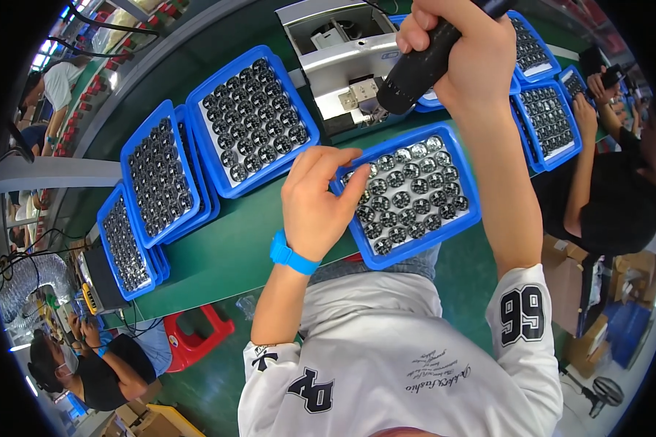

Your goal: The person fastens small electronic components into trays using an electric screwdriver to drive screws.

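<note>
A raised right hand (pixel 475 58) clenched a black tool (pixel 421 71); the left hand (pixel 315 198) arched over a blue tray's (pixel 417 245) edge, fingers (pixel 333 155) parted, any hold unclear.

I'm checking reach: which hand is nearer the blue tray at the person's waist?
Left. The left hand is at the upper-left corner of the tray; the right hand is farther off, past its far edge, gripping a black tool.

The green flat surface (pixel 251 222) looks smooth. At its near edge, the blue rectangular tray (pixel 469 171) seems of smooth plastic, and the round silvery pieces (pixel 401 199) inside are very glossy. Toward the far edge, the grey box-shaped machine (pixel 350 60) shows satin metal. The black cylindrical tool (pixel 424 69) looks matt.
</note>
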{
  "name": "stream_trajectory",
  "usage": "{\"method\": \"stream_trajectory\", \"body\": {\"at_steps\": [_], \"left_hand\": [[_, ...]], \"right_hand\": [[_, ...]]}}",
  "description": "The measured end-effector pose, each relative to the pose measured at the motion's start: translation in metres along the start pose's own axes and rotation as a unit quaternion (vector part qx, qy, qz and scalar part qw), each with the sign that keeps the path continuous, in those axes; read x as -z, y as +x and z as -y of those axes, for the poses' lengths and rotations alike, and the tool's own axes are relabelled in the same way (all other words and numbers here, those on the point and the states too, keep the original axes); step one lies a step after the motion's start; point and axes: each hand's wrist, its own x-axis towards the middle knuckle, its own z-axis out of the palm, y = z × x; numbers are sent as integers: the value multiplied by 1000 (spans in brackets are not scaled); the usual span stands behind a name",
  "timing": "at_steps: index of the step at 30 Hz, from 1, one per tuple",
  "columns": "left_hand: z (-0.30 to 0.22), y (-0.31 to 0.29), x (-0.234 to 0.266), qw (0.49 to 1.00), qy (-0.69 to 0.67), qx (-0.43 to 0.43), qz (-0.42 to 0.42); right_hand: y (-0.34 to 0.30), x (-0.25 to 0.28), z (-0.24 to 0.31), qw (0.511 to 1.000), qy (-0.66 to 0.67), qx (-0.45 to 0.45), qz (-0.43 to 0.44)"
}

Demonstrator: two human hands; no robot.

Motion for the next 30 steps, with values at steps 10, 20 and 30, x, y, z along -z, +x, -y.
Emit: {"method": "stream_trajectory", "body": {"at_steps": [10, 20, 30], "left_hand": [[3, -4, 3, 1000, -3, 1, -1], [-6, 37, -4, 995, 72, -66, -19], [-7, 100, 32, 990, 134, -34, -28]], "right_hand": [[2, 2, -20, 996, -69, 60, -14], [14, 14, -25, 900, 381, -50, 204], [0, -2, -4, 994, -73, 79, -22]]}}
